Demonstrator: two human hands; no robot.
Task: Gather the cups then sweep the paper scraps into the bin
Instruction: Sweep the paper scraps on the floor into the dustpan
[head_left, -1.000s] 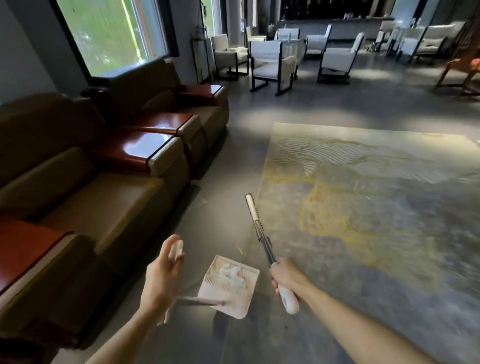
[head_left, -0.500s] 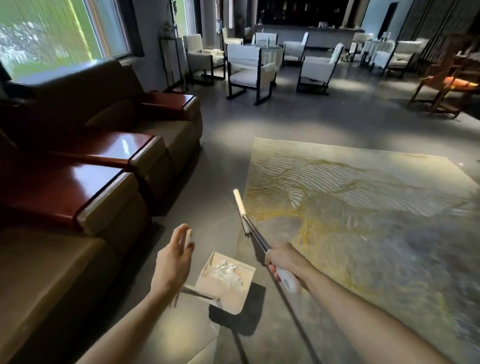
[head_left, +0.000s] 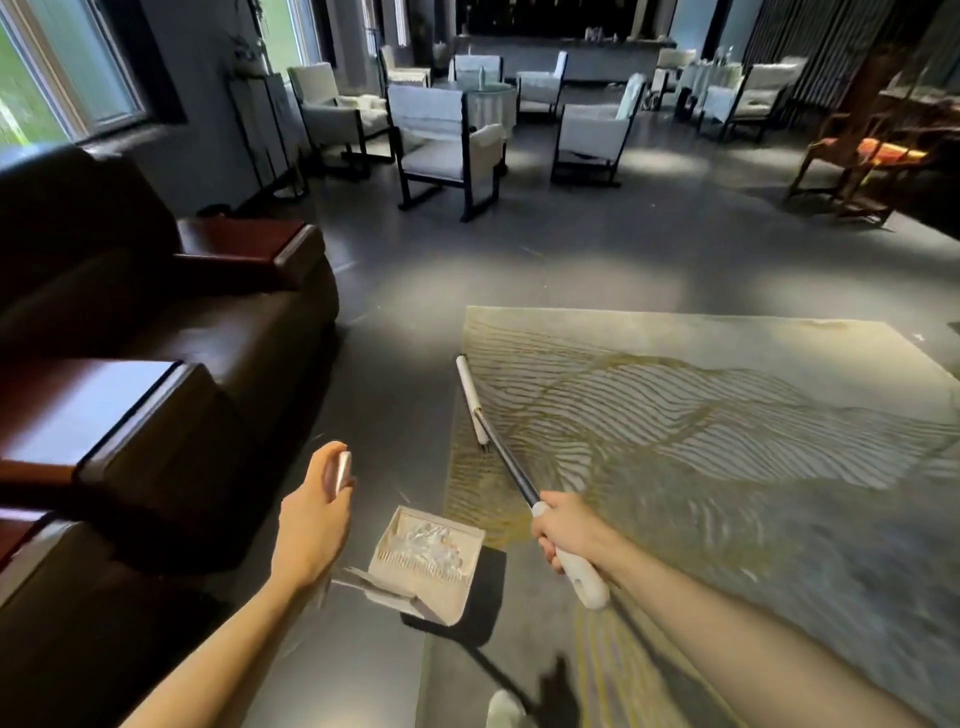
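Two hands showed: the left hand (head_left: 311, 525) and the right hand (head_left: 563, 530). There was one broom (head_left: 506, 457), one dustpan (head_left: 431, 571) and one rug (head_left: 727, 415). The paper scraps (head_left: 426, 540) formed a single clump, too blurred to count. The brown seating (head_left: 218, 332) carried three red armrest tops (head_left: 236, 241). Beyond stood one wooden chair (head_left: 862, 156) and at least six white armchairs (head_left: 447, 145) — the farther ones ran together.

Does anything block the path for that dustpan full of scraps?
No bin shows, so the route is unclear. Nothing visible stands on the floor ahead of the dustpan, between sofa and rug; chairs stand farther off.
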